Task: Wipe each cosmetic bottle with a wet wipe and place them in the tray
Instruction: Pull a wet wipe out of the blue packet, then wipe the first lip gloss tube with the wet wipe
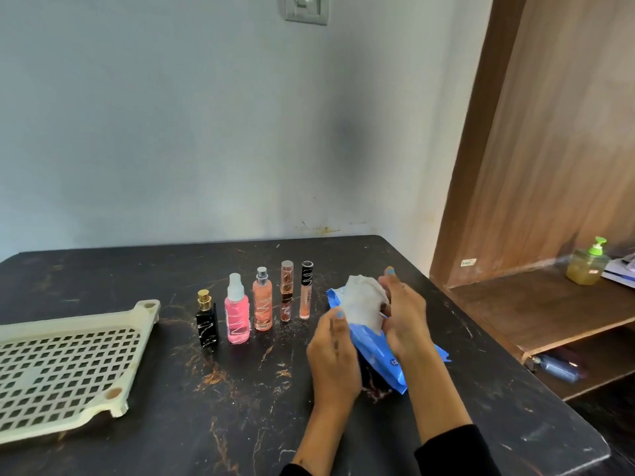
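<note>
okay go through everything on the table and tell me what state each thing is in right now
Five cosmetic bottles: upright in a row, capped, untouched.
Tray: holds no bottles.
Wipe pack: held by left hand.
Wet wipe: partly pulled out, gripped by right hand.

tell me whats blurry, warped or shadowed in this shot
Head view: the white wet wipe and both hands, left hand and right hand, are motion-smeared; the five small cosmetic bottles stay fairly sharp; the wide lens bows the dark marbled table edge and tilts the wooden shelf unit; soft even light, with a dim grey shadow patch on the pale wall.
</note>
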